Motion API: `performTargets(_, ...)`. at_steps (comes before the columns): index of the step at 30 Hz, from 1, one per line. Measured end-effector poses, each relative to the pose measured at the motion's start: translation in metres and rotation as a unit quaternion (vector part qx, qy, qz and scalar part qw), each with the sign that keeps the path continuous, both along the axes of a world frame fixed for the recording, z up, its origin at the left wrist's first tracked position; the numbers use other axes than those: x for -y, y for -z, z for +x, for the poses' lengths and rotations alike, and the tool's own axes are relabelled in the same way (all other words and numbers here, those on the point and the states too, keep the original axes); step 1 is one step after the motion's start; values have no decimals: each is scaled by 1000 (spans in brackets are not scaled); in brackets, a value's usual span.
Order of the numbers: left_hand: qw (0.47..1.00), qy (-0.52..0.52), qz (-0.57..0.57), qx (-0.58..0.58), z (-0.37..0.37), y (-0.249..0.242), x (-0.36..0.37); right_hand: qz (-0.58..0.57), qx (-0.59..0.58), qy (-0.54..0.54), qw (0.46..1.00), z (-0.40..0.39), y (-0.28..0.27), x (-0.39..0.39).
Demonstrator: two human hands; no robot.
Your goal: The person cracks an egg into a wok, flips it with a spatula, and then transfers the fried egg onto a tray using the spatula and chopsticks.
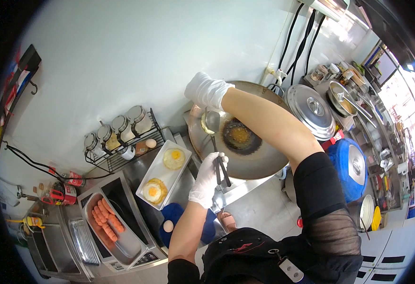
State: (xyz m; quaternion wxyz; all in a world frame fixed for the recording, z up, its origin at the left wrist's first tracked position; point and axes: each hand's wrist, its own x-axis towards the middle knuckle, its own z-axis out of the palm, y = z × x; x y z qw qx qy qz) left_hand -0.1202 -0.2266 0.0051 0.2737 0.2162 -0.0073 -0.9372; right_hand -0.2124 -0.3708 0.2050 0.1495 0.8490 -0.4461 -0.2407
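My left hand (pixel 209 177), in a thin white glove, is closed around dark utensil handles (pixel 224 174). From it a metal ladle (pixel 212 120) reaches into the large wok (pixel 259 163). Beside and partly under the ladle lies a pale piece of egg (pixel 204 125). Brown oily residue (pixel 238 135) marks the wok's centre. My right hand (pixel 207 91), gloved in white, is at the wok's far left rim; its fingers are hidden. A white tray (pixel 162 177) to the left bears two fried eggs (pixel 174 158).
A wire rack (pixel 117 163) with jars stands against the wall. A steel tray (pixel 131 251) holds sausages (pixel 104 217). One whole egg (pixel 168 226) rests on blue cloth (pixel 172 210). Right of the wok are a metal lid (pixel 307 113) and a blue-wrapped pot (pixel 342 177).
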Motion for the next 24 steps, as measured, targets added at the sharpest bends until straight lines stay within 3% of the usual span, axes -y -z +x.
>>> performTargets(7,999,-10,34,19,-5,-4,-1,35,-29,-19,999,12,16,22)
performTargets(24,999,-7,48,8,-2,0,1,-26,11,-18,999,11,5,16)
